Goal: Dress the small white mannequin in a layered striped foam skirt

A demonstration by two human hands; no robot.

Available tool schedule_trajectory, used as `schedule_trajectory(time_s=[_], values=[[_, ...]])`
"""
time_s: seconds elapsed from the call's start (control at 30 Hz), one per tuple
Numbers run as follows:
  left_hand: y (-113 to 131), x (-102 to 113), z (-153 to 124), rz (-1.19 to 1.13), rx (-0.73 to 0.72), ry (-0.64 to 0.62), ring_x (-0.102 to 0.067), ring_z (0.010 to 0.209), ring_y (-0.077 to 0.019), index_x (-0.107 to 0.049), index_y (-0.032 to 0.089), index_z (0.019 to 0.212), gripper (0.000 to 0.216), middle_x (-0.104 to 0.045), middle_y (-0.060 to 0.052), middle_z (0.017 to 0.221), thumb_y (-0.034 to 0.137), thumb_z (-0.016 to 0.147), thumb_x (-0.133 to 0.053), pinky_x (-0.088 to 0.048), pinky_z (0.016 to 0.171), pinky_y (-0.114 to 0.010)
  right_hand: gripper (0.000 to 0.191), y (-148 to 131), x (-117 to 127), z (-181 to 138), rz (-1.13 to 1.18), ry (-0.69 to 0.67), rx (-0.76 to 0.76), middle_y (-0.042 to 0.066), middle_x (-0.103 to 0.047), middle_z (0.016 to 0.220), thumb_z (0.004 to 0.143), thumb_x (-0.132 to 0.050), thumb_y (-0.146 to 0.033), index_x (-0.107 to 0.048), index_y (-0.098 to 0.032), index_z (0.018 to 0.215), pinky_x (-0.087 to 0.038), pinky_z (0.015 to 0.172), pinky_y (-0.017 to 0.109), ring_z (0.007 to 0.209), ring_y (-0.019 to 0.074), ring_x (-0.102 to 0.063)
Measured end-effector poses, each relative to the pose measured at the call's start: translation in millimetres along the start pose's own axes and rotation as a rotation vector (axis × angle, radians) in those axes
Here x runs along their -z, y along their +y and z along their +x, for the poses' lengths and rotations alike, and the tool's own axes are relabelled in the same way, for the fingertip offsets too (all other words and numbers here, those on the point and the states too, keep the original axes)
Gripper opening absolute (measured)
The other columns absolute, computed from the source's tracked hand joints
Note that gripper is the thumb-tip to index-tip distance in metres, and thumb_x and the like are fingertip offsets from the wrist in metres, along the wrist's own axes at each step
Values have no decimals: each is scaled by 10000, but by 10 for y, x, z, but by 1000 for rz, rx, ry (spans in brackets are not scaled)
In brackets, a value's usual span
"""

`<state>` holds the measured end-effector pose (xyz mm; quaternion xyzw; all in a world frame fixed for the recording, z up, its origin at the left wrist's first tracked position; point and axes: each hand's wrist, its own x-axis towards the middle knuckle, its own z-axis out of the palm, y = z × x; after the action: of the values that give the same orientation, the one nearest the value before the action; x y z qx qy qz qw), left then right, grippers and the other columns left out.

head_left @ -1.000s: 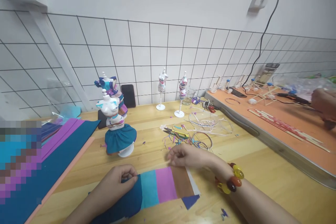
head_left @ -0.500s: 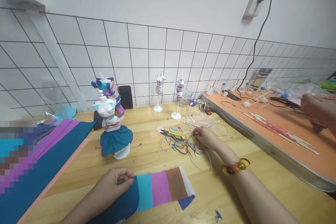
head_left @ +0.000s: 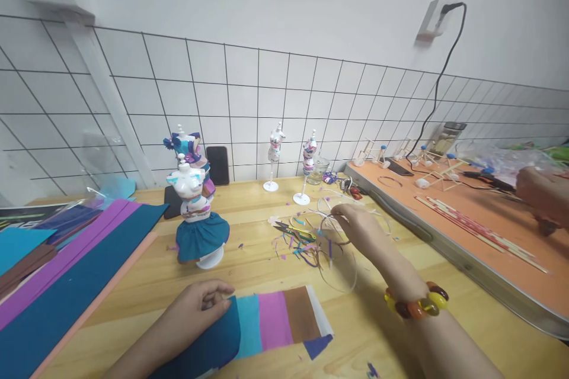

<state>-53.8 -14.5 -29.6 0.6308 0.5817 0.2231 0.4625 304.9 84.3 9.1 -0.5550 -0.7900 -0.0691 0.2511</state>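
Observation:
My left hand (head_left: 198,314) rests with curled fingers on the dark teal sheet (head_left: 204,340) at the front, pinching near its upper edge. From under that sheet spreads a band of light blue, purple, brown and white pieces (head_left: 275,321), a blue scrap at its corner. My right hand (head_left: 358,228), wearing a beaded bracelet, is closed over a tangle of thin strips (head_left: 329,249), and some hang from its fingertips. Beside the tangle lie yellow-handled scissors (head_left: 300,234). A small dress form in a teal gathered skirt (head_left: 202,237) stands behind my left hand.
Another dressed form (head_left: 189,148) stands behind the first. Two small forms on stands (head_left: 275,148) are near the tiled wall, beside a glass (head_left: 319,170) and a phone (head_left: 217,164). Coloured sheets (head_left: 93,272) lie left. Another person's hand (head_left: 540,192) is over the orange table (head_left: 466,213).
My right hand has risen slightly from the tangle, drawing some strips up with it. My left hand stays on the teal sheet. The view has shifted slightly.

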Motion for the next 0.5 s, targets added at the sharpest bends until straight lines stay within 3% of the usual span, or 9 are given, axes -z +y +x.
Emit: schedule_trajectory(time_s=[0.13, 0.33, 0.5], values=[[-5, -28, -6, 21, -36, 48, -572, 785, -200, -621, 149, 1016, 408, -616, -32, 794, 443, 754, -518, -443, 709, -288, 240, -100, 108, -7, 29, 243, 87, 108, -648, 952, 902, -414, -269, -626, -167, 947, -448, 793, 336, 905, 214, -584], [105, -48, -35, 122, -126, 123, -589, 796, -203, -640, 179, 988, 318, -655, -57, 921, 367, 765, -514, -473, 731, -314, 165, -198, 163, -20, 56, 531, 151, 87, -670, 878, 870, -490, -222, -648, -195, 908, -485, 787, 356, 847, 205, -617], [152, -70, -58, 162, -223, 255, -555, 1016, -238, -668, 223, 944, 246, -645, -52, 1053, 329, 762, -540, -428, 908, -361, 114, -386, 259, -32, 166, 722, 152, 72, -678, 835, 829, -557, -170, -654, -198, 882, -510, 749, 351, 795, 195, -637]])
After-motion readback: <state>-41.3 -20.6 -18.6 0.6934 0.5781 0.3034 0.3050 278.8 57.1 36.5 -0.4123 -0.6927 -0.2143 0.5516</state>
